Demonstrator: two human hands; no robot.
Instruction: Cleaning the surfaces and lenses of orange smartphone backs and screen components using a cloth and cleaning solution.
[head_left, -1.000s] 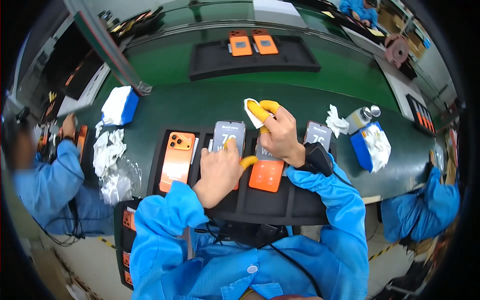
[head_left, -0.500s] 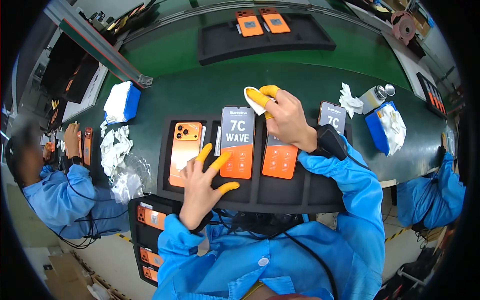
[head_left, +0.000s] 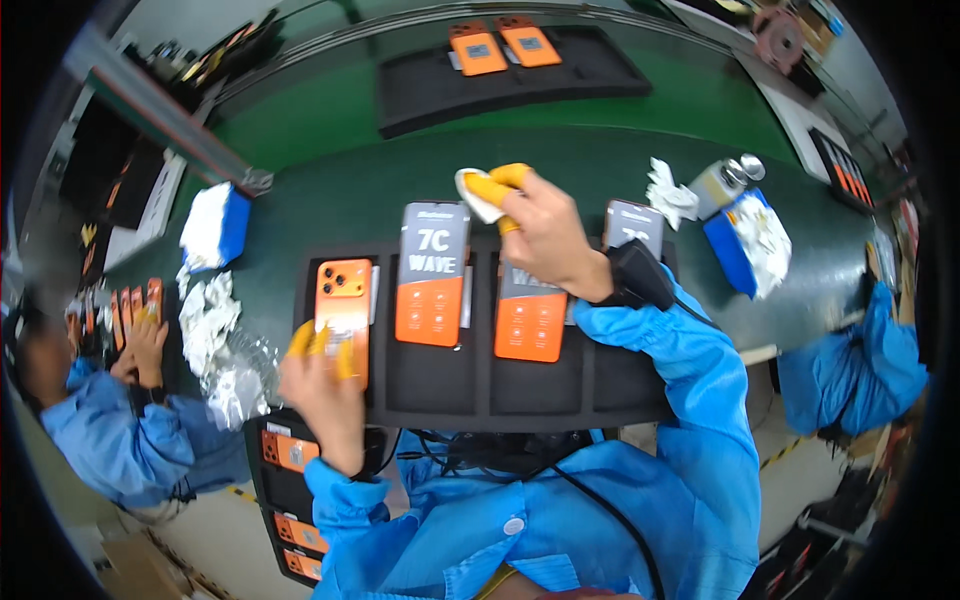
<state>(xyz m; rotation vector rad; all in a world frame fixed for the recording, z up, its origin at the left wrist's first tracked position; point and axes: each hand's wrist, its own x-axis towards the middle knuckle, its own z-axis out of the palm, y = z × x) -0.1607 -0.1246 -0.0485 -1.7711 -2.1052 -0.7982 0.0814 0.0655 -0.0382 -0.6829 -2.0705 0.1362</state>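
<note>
Head view: the left hand (head_left: 322, 385), with yellow finger cots, has its fingertips pressed on the near end of an orange phone (head_left: 343, 310) lying back-up at the left of a black foam tray (head_left: 610, 385); whether the fingers pinch the phone or only rest on it cannot be told. The right hand (head_left: 545, 240) hovers over the tray's far edge, fingers closed on a white cloth (head_left: 478, 195). Two screen-up phones lie in the tray to the right of the orange phone: the middle phone (head_left: 432, 272) and another (head_left: 530, 318) partly under the right wrist. A blue box of wipes (head_left: 748, 243) stands far right, near a small metal bottle (head_left: 722, 182).
</note>
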